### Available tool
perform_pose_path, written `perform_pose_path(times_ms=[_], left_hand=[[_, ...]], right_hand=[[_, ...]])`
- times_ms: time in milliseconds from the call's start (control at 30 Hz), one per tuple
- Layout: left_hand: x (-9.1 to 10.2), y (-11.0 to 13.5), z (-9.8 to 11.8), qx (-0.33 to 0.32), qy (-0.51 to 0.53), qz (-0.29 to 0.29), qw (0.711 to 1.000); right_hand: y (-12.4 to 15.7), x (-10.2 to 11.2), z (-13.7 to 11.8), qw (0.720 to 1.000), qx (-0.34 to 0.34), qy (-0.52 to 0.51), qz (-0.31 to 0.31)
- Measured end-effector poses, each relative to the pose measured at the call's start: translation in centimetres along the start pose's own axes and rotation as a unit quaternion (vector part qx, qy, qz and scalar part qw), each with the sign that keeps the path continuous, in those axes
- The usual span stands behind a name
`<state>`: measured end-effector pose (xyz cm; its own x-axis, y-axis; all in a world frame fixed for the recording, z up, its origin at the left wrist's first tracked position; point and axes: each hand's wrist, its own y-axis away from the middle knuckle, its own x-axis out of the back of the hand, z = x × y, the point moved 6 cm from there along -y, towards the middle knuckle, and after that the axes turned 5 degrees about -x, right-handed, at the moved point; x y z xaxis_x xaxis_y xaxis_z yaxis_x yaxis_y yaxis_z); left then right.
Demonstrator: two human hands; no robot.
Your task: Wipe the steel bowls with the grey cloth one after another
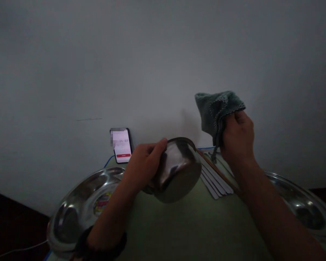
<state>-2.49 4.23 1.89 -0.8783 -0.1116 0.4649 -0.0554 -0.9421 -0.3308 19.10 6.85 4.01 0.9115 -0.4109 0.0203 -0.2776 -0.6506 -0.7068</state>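
One steel bowl (179,172) is tilting just below the centre of the frame, and I am watching the left hand (144,165) pinching its rim, thumb lying along the edge; the other fingers are mostly hiding from me. Right of centre, the right hand (237,136) is pinching a bunched grey-green cloth (213,108), fingers curling into its folds. I am seeing the cloth hanging above and apart from the bowl.

Left of centre, a phone (122,145) is leaning upright near the wall (163,65). At lower left, a wide metal basin (67,214) is showing a colourful sticker (101,203), partly behind the left forearm; another basin (296,195) is sitting at lower right. Between them, pale flat strips (214,181) are lying fanned on the green worktop (174,232), beside a thin brown stick (216,167).
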Motion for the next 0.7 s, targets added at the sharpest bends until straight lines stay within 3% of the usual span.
perform_pose_path(times_ms=[33, 67, 133, 167, 233, 367, 433, 567, 700], left_hand=[[0.0, 0.0, 0.1, -0.009, -0.001, -0.010, 1.000], [0.1, 0.0, 0.2, -0.016, -0.001, -0.016, 1.000], [0.4, 0.0, 0.4, -0.027, -0.004, -0.018, 0.999], [0.6, 0.0, 0.4, -0.030, -0.007, -0.015, 0.999], [0.9, 0.1, 0.5, -0.030, -0.010, -0.021, 0.999], [0.9, 0.5, 0.0, 0.002, 0.030, -0.050, 0.998], [1.1, 0.5, -0.6, 0.031, 0.067, -0.037, 0.997], [2.2, 0.2, -1.9, 0.095, 0.202, 0.075, 0.972], [2.8, -0.2, -2.1, 0.104, 0.360, 0.196, 0.906]], right_hand=[[0.2, -0.3, -0.7, 1.000, 0.014, -0.005, -0.013], [0.7, -1.3, -1.5, 0.997, 0.026, 0.003, -0.067], [2.4, -4.5, -2.7, 0.962, 0.042, 0.050, -0.263], [3.3, -5.7, -2.9, 0.942, 0.043, 0.069, -0.324], [4.4, -6.8, -2.9, 0.921, 0.032, 0.092, -0.377], [4.1, -6.6, -2.0, 0.925, 0.009, 0.076, -0.371], [3.6, -6.2, -1.4, 0.930, 0.002, 0.054, -0.364], [2.5, -5.4, 0.4, 0.948, -0.055, -0.039, -0.310], [1.8, -4.5, 2.5, 0.956, -0.143, -0.121, -0.227]])
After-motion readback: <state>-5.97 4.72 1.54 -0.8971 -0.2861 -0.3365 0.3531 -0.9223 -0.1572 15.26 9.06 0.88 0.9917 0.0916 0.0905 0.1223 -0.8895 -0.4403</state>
